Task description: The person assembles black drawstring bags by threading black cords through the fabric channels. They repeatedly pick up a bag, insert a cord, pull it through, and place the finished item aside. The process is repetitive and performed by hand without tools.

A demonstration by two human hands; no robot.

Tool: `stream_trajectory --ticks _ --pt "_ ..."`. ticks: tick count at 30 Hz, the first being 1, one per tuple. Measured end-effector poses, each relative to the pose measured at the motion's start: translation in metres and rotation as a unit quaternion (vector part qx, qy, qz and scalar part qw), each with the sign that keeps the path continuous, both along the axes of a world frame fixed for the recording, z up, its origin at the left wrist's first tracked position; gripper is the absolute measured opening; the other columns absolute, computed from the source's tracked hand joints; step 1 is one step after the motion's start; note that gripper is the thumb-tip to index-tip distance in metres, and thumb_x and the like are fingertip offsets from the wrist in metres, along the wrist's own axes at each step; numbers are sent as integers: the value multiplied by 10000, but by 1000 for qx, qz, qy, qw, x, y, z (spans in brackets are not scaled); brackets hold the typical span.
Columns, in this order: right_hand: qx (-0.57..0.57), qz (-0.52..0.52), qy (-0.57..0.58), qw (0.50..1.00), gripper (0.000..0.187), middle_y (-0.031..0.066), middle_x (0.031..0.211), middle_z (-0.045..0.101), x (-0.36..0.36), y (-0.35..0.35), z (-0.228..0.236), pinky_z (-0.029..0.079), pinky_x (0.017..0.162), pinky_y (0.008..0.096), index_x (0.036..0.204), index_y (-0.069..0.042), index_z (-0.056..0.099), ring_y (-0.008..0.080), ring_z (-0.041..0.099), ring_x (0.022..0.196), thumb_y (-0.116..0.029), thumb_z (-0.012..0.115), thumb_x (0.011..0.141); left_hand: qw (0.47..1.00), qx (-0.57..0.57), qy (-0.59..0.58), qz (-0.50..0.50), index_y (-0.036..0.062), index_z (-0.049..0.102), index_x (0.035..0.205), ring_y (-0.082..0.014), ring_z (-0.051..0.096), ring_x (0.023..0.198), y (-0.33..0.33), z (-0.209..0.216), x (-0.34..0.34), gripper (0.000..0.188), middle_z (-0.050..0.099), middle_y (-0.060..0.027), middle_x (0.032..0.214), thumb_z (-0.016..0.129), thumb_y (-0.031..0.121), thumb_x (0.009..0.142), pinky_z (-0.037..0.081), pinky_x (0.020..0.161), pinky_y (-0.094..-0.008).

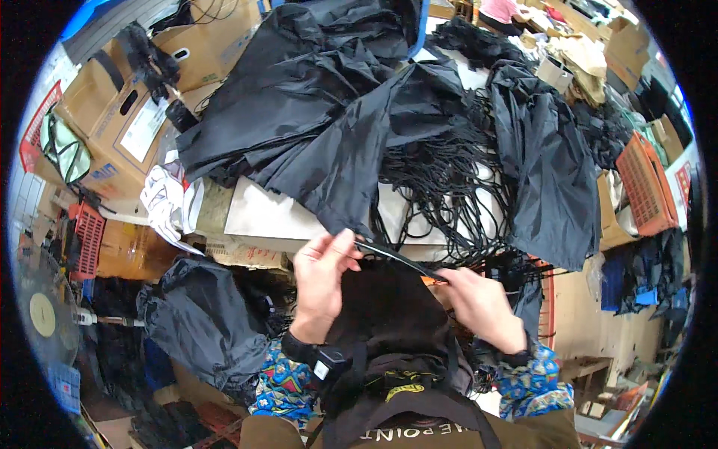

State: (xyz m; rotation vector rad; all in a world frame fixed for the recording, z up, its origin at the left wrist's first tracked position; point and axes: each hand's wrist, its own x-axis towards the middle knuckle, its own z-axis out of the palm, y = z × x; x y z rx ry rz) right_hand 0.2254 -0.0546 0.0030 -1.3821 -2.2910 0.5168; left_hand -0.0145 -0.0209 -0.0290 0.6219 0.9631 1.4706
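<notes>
My left hand pinches the lower corner of a black fabric piece, at the near edge of the table. From these fingertips a thin black cord with a pale shine along it runs taut to my right hand. The right fingers are closed on the cord's other end. A small orange bit shows beside the right fingertips; what it belongs to is hidden. Behind the cord lies a pile of loose black cords, partly under the fabric.
Another black fabric piece hangs over the table's right edge. The white tabletop shows between them. Cardboard boxes stand at left, an orange crate at right. A black bag-like bundle sits below left. A person in pink is far back.
</notes>
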Motion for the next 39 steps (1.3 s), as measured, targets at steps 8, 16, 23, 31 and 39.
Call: stream_trajectory --ticks 8,16,23,31,39 --pt "-28 41 13 999 217 172 808 608 -5 1 -2 494 598 369 1048 -5 595 326 624 707 -44 572 836 985 -24 37 -167 12 613 882 -129 598 620 -24 -10 56 153 630 -48 730 626 165 881 478 543 -240" --pt "-2 87 72 994 213 149 778 602 11 -10 6 482 611 360 1029 -1 612 307 598 666 -77 628 831 998 16 16 56 58 589 826 -99 538 523 13 6 -14 186 554 2 626 609 226 902 414 445 -238" --pt "-25 -54 141 988 131 174 799 654 6 -1 -15 500 619 315 931 39 639 286 649 702 -60 602 853 956 59 159 -239 25 628 784 -70 546 545 -24 -19 57 235 599 -18 651 579 216 912 448 478 -226" --pt "-149 -110 251 950 132 38 685 597 -11 -5 -18 423 540 213 917 40 626 53 516 603 -76 567 901 987 51 89 -127 -4 611 836 -32 532 697 -6 -7 55 188 601 16 767 592 166 913 470 662 -214" --pt "146 -8 199 969 225 111 836 660 -32 53 69 479 798 318 1073 -11 608 259 628 892 -116 594 875 862 252 437 50 -3 565 890 -253 547 577 0 -4 60 63 561 -125 746 573 59 878 427 501 -322"
